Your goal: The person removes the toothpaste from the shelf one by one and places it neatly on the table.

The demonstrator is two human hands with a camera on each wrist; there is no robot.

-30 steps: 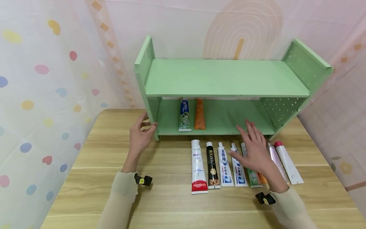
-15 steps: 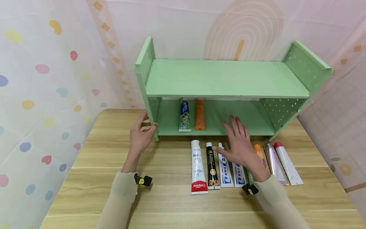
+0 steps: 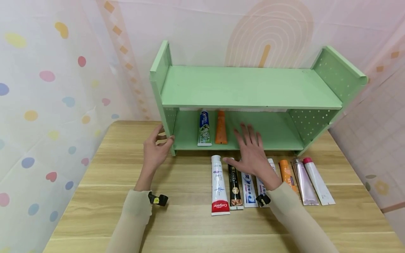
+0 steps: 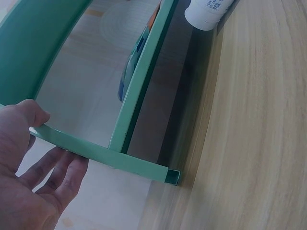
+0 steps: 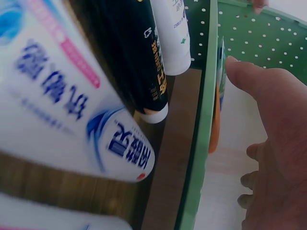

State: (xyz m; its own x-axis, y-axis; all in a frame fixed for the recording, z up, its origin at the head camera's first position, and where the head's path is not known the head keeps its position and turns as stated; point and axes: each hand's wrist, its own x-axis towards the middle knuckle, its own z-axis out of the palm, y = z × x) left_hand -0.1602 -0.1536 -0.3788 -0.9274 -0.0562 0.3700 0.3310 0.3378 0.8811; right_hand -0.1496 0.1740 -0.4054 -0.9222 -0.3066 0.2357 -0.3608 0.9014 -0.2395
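Note:
My left hand [image 3: 156, 150] grips the left side panel of a green shelf unit [image 3: 250, 86]; in the left wrist view the thumb lies on one side of its edge and the fingers on the other. With its fingers spread and nothing held, my right hand [image 3: 252, 156] hovers at the lower shelf's front edge, over the row of toothpaste tubes. On the lower shelf lie a blue-and-green toothpaste tube [image 3: 204, 128] and an orange tube [image 3: 221, 128], both left of the right fingertips. Nearest the right thumb are a white-and-red Colgate tube [image 3: 219, 186] and a black toothpaste tube [image 3: 235, 186].
White-and-blue toothpaste tubes [image 3: 249, 189] lie partly hidden under my right hand. Further right are an orange-capped tube [image 3: 288, 175], a pink metallic tube [image 3: 305, 182] and a white tube with a red cap [image 3: 319, 181]. Everything stands on a wooden table [image 3: 190, 232] before a patterned curtain.
My right hand has moved left along the row, from above the right-hand tubes to near the black tube. The left hand and the tubes have kept their places.

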